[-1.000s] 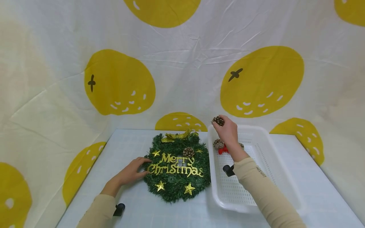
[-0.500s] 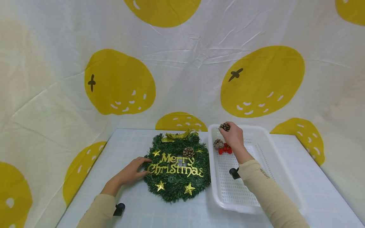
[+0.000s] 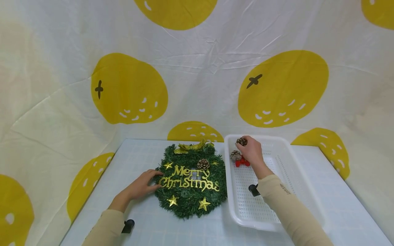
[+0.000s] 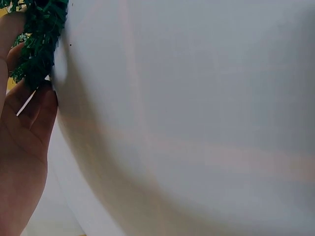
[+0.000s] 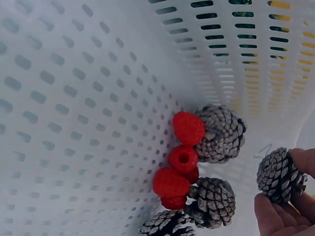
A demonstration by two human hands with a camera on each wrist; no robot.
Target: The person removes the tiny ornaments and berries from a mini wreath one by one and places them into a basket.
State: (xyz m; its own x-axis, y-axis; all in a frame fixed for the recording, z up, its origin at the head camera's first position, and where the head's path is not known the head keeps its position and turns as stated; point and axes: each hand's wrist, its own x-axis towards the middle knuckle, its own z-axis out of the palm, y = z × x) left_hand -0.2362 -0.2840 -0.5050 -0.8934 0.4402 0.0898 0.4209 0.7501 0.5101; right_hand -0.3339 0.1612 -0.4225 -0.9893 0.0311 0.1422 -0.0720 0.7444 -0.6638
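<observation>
My left hand [image 3: 140, 186] holds the left edge of a round green Christmas wreath [image 3: 187, 210]; in the left wrist view the garland [image 4: 42, 42] lies between its thumb and fingers. Gold "Merry Christmas" lettering [image 3: 189, 182], gold stars [image 3: 204, 204] and one pine cone [image 3: 203, 164] sit on the wreath. With thumb and fingertips, my right hand [image 3: 253, 150] pinches a pine cone [image 5: 276, 174] over the back left of a white basket [image 3: 243, 222]. Below that hand, red berries [image 5: 171, 183] and several white-tipped pine cones [image 5: 221, 132] lie in the basket.
The perforated basket stands right beside the wreath on a pale checked table [image 3: 144, 229]. A gold bow [image 3: 192, 147] tops the wreath at the back. Behind the table hangs a white curtain with yellow fruit prints [image 3: 283, 89].
My right hand, pinching the pine cone, has moved right and lower, from the basket's back edge to inside its back left corner. My left hand and the wreath have stayed put.
</observation>
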